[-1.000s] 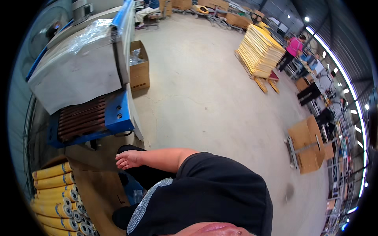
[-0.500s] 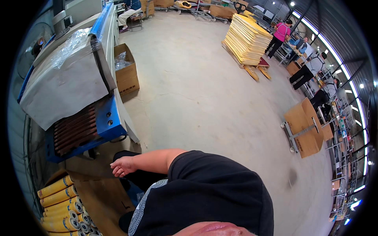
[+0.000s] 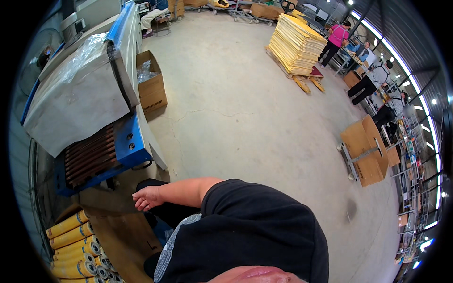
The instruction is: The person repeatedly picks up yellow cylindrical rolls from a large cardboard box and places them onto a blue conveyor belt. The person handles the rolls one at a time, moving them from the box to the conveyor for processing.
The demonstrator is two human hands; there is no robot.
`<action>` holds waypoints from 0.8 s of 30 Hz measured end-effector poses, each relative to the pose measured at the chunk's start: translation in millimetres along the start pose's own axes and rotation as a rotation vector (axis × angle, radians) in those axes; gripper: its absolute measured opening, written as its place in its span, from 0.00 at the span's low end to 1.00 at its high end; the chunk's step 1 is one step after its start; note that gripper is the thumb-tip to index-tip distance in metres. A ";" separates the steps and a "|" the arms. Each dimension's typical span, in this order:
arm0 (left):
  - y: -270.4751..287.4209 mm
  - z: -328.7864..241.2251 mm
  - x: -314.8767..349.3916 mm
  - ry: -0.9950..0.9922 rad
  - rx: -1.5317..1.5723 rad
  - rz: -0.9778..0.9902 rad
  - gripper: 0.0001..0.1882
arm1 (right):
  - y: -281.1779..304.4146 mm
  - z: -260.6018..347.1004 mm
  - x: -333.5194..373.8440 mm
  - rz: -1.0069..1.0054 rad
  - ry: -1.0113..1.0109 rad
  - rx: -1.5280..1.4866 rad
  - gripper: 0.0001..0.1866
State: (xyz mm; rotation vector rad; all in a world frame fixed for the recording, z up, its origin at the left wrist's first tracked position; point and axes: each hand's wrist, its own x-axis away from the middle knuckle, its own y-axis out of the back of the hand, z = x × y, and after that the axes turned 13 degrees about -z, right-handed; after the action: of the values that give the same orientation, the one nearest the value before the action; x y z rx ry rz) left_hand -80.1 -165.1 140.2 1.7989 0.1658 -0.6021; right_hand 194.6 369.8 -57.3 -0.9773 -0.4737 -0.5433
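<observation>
My right hand (image 3: 147, 198) hangs over the edge of my black-clad leg, its forearm bare below a black short sleeve. The fingers curl inward with the thumb close to them; what they hold, if anything, is too small or hidden to name. Just below it stands an open cardboard carton (image 3: 120, 236), one flap folded out toward my legs. Yellow-wrapped rolls (image 3: 71, 226) with round, hollow-looking ends are stacked by that carton at the lower left, and the hand does not touch them. My left hand is out of the picture.
A blue and grey machine (image 3: 134, 141) with dark ribbed rollers stands at the left. Behind it sits a carton (image 3: 153, 92) of clear plastic. Yellow sheets (image 3: 299, 45) are piled on a pallet jack. Several people work along benches at the right, near a carton on a cart (image 3: 365, 151).
The view has shifted very slightly. My right hand keeps the same place and its fingers look the same.
</observation>
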 end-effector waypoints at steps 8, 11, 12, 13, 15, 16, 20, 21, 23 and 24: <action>-56.8 32.7 -22.8 0.008 0.141 0.042 0.30 | 6.7 16.1 20.8 0.037 0.017 -0.068 0.33; -47.9 8.0 -22.7 0.048 0.187 0.023 0.27 | 2.3 18.2 10.5 0.051 -0.012 -0.076 0.41; -42.7 22.7 -14.1 0.068 0.111 -0.024 0.28 | -9.4 15.3 3.0 0.038 -0.048 -0.064 0.44; -39.3 15.7 -14.9 0.087 0.071 -0.010 0.28 | -16.6 16.7 -1.4 0.016 -0.043 -0.050 0.46; -29.9 -4.4 -8.4 0.145 0.013 0.008 0.29 | -31.4 19.3 -6.5 -0.017 -0.014 -0.020 0.47; -26.6 -12.5 -6.5 0.184 -0.004 0.009 0.29 | -36.5 18.6 -9.0 -0.025 -0.002 -0.010 0.47; -20.2 -20.3 -3.1 0.220 -0.061 0.012 0.29 | -39.1 13.4 -14.0 0.024 -0.020 0.024 0.42; -19.3 -17.7 -3.9 0.197 -0.064 0.014 0.29 | -35.8 10.5 -14.2 0.041 -0.026 0.008 0.39; -16.0 -23.0 -3.7 0.184 -0.024 0.007 0.29 | -29.5 7.7 -14.3 0.062 -0.028 -0.031 0.35; -15.0 -27.9 -4.7 0.176 0.000 0.006 0.28 | -25.6 7.8 -14.0 0.065 -0.025 -0.053 0.33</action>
State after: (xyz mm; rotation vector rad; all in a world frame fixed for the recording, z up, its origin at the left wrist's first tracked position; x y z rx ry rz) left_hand -81.5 -133.6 135.1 1.8514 0.2795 -0.4395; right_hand 166.8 368.1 -45.5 -1.0477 -0.4495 -0.4874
